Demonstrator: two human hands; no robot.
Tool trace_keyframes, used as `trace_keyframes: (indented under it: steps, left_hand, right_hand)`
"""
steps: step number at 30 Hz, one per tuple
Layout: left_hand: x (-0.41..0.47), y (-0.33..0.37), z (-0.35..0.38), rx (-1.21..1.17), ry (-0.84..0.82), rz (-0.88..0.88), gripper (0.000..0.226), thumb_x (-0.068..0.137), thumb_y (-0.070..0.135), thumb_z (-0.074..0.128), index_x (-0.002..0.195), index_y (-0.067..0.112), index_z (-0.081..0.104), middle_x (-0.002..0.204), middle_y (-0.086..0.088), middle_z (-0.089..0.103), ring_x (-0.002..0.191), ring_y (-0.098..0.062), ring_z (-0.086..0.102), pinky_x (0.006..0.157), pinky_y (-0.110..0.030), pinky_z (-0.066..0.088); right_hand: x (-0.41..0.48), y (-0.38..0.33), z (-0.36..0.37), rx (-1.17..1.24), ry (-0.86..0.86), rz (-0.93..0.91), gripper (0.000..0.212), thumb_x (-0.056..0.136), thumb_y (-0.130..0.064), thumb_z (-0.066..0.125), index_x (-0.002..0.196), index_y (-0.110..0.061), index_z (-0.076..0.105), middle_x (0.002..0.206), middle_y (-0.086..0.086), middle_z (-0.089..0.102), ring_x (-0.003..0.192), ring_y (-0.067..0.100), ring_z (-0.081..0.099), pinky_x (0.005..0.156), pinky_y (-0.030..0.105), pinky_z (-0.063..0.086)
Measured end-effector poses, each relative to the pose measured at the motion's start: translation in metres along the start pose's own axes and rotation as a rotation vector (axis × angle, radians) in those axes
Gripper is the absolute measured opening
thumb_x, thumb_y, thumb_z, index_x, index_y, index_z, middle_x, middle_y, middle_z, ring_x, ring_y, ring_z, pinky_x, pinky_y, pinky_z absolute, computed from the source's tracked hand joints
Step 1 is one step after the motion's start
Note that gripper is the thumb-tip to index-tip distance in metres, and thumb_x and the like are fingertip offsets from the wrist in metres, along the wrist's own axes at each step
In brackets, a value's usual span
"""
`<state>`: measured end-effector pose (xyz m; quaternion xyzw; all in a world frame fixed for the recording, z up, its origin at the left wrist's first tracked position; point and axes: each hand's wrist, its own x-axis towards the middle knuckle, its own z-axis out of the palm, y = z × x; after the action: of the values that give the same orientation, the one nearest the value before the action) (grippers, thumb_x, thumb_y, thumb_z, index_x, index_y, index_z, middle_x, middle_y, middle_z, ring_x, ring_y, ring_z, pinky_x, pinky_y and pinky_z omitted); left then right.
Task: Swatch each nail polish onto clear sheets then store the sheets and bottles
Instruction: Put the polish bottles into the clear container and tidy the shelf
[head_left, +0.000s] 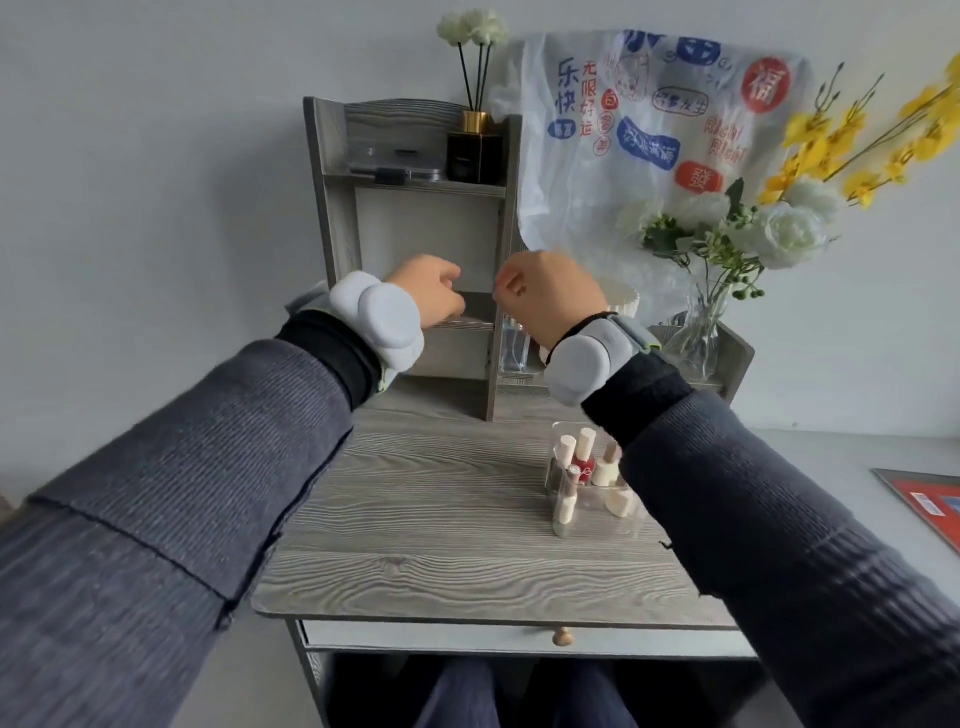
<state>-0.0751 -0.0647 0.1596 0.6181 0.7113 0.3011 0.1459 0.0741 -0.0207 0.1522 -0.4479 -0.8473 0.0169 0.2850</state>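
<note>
My left hand (426, 291) and my right hand (545, 296) are raised side by side in front of the middle compartment of a grey wooden shelf unit (332, 208). Both have their fingers pinched shut at the lower edge of a pale, see-through clear sheet (426, 234) that stands upright in that compartment. The sheet's outline is faint. On the table to the right, under my right forearm, a clear box (558, 431) holds several nail polish bottles with beige caps; one bottle is red (583, 462).
The shelf unit stands at the back of a grey wood-grain table (441, 519) with a drawer knob (562, 636) below. A black diffuser bottle (474, 150) sits on the top shelf. A glass vase of flowers (696, 338) and a printed plastic bag (623, 130) are at the right.
</note>
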Motion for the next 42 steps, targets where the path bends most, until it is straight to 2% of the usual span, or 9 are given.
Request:
trace_keyframes:
  steps: [5,7,9,14,17,21,26,32,42]
  left_hand:
    - [0.015,0.002,-0.028,0.073,0.113,0.021,0.028,0.089,0.013,0.059,0.115,0.021,0.067,0.116,0.004,0.065,0.113,-0.017,0.057,0.093,-0.022,0.040]
    - [0.020,0.003,-0.035,0.087,0.140,0.051,0.021,0.089,0.012,0.058,0.103,0.019,0.071,0.100,0.004,0.067,0.106,-0.019,0.061,0.092,-0.026,0.046]
    - [0.026,0.003,-0.043,0.132,0.223,0.101,0.020,0.089,0.012,0.054,0.096,0.016,0.073,0.094,0.001,0.069,0.099,-0.022,0.063,0.087,-0.031,0.050]
    - [0.041,-0.010,-0.051,0.251,0.577,0.242,0.027,0.090,0.012,0.046,0.107,0.017,0.066,0.110,-0.006,0.064,0.105,-0.029,0.056,0.086,-0.041,0.047]
    - [0.054,-0.022,-0.051,0.359,0.683,0.251,0.040,0.084,0.007,0.050,0.122,0.017,0.056,0.121,-0.010,0.052,0.116,-0.031,0.045,0.091,-0.042,0.040]
    - [0.066,-0.033,-0.050,0.413,0.669,0.254,0.056,0.083,0.009,0.056,0.138,0.014,0.043,0.137,-0.008,0.043,0.129,-0.029,0.037,0.100,-0.041,0.033]
    - [0.082,-0.040,-0.048,0.421,0.580,0.247,0.059,0.089,0.014,0.053,0.145,0.014,0.034,0.150,-0.002,0.035,0.144,-0.020,0.020,0.113,-0.040,0.021]
    - [0.086,-0.040,-0.049,0.435,0.677,0.253,0.045,0.091,0.016,0.054,0.135,0.021,0.049,0.137,0.000,0.050,0.128,-0.025,0.041,0.103,-0.038,0.028]
    - [0.067,-0.035,-0.051,0.400,0.770,0.264,0.037,0.087,0.011,0.051,0.117,0.030,0.063,0.119,0.004,0.061,0.113,-0.027,0.049,0.090,-0.037,0.030]
  right_hand:
    - [0.037,-0.015,-0.008,0.011,0.099,-0.045,0.025,0.089,-0.022,0.054,0.111,-0.016,0.063,0.107,0.006,0.066,0.097,0.028,0.062,0.083,0.042,0.053]
    - [0.051,-0.018,-0.008,0.007,0.132,-0.073,0.028,0.089,-0.023,0.055,0.115,-0.015,0.061,0.111,0.006,0.064,0.102,0.028,0.059,0.084,0.043,0.052]
    - [0.065,-0.022,-0.006,-0.006,0.187,-0.099,0.032,0.090,-0.025,0.057,0.121,-0.017,0.059,0.117,0.006,0.061,0.110,0.027,0.054,0.086,0.042,0.051]
    - [0.085,-0.032,0.001,-0.047,0.322,-0.193,0.047,0.090,-0.026,0.063,0.135,-0.017,0.051,0.132,0.006,0.052,0.124,0.027,0.044,0.099,0.038,0.042]
    - [0.096,-0.038,0.010,-0.075,0.375,-0.230,0.054,0.088,-0.021,0.064,0.139,-0.016,0.047,0.138,0.006,0.049,0.130,0.028,0.041,0.104,0.039,0.038]
    - [0.105,-0.042,0.021,-0.150,0.341,-0.241,0.063,0.091,-0.022,0.061,0.148,-0.017,0.035,0.150,-0.001,0.040,0.140,0.021,0.030,0.107,0.038,0.031]
    - [0.114,-0.038,0.034,-0.175,0.284,-0.218,0.061,0.094,-0.021,0.056,0.150,-0.018,0.030,0.154,-0.005,0.036,0.144,0.017,0.024,0.109,0.036,0.027]
    - [0.116,-0.038,0.036,-0.148,0.336,-0.217,0.045,0.096,-0.017,0.052,0.141,-0.020,0.047,0.143,-0.005,0.049,0.137,0.021,0.034,0.104,0.039,0.032]
    - [0.104,-0.040,0.024,-0.015,0.367,-0.232,0.032,0.095,-0.016,0.050,0.125,-0.018,0.062,0.126,-0.001,0.063,0.124,0.027,0.046,0.096,0.043,0.040]
